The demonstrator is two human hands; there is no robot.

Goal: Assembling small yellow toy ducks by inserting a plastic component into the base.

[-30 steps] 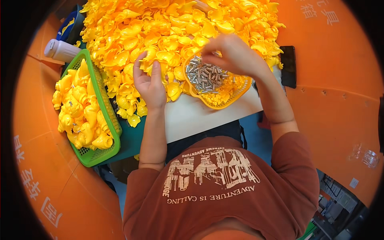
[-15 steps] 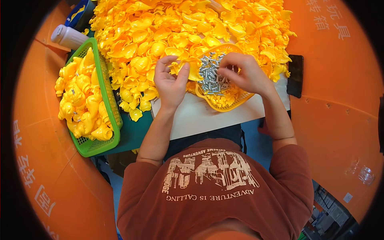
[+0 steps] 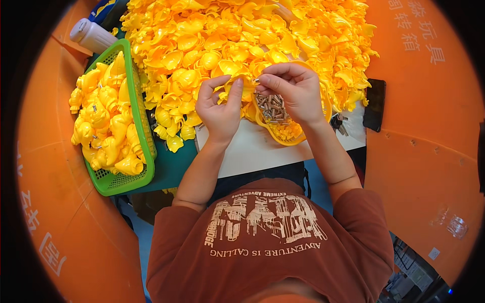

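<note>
My left hand (image 3: 220, 108) pinches a curved yellow plastic shell piece (image 3: 246, 87) between thumb and fingers. Close to its right edge, my right hand (image 3: 297, 93) grips a small silver metal pin (image 3: 256, 80) with thumb and fingertips. Whether the pin touches the shell is too small to tell. Below the right hand, partly covered by it, sits a yellow plastic basket (image 3: 286, 143). Many metal pins (image 3: 273, 108) lie in it, with small yellow plastic bits (image 3: 288, 132) at its near end.
A large heap of yellow shell pieces (image 3: 202, 45) covers the far table. At left stands a green basket (image 3: 146, 151) of assembled yellow figures (image 3: 108, 118), near a white bottle (image 3: 92, 35). Dark phone-like slab (image 3: 374, 105) at right, beside orange panels (image 3: 419, 131); a white board (image 3: 242, 156) lies in front.
My right hand has left the pins in the basket and come left to the shell piece, now with a pin in its fingertips. The left hand stays nearly in place.
</note>
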